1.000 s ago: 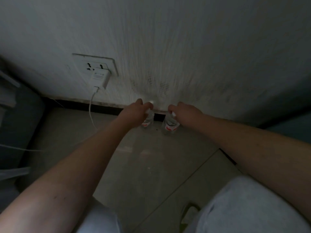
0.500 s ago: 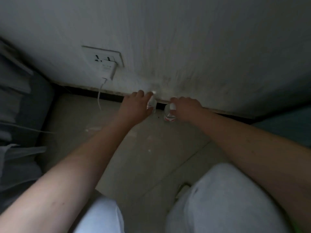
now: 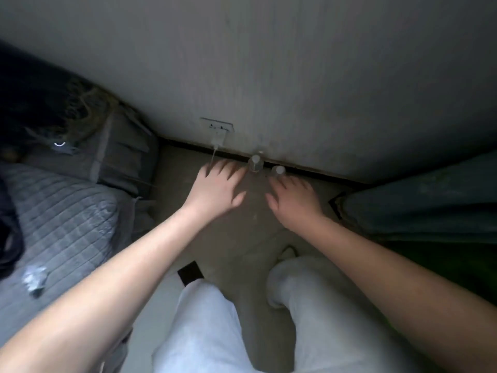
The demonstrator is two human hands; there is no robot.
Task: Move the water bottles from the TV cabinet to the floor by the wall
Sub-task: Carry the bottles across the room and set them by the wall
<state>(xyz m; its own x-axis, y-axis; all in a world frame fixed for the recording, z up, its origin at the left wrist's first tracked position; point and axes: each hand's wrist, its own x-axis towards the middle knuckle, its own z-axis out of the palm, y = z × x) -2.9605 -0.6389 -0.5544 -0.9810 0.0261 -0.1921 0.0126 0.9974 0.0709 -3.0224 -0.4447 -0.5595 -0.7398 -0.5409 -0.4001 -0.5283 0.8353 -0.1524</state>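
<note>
Both hands empty, fingers spread, palms down. Left hand (image 3: 218,188) just left of the left bottle (image 3: 255,163); right hand (image 3: 291,200) fingertips just below the right bottle (image 3: 278,170), contact unclear. Two clear plastic bottles, pale round caps, upright on smooth beige floor tile (image 3: 228,238) against dark baseboard (image 3: 317,172) of a scuffed white wall (image 3: 269,76). White charger (image 3: 218,138) plugged into wall socket (image 3: 217,125), left of bottles. Grey quilted bedding (image 3: 61,211) at left, dark teal fabric (image 3: 430,200) at right. Light trousers (image 3: 215,332) below.
</note>
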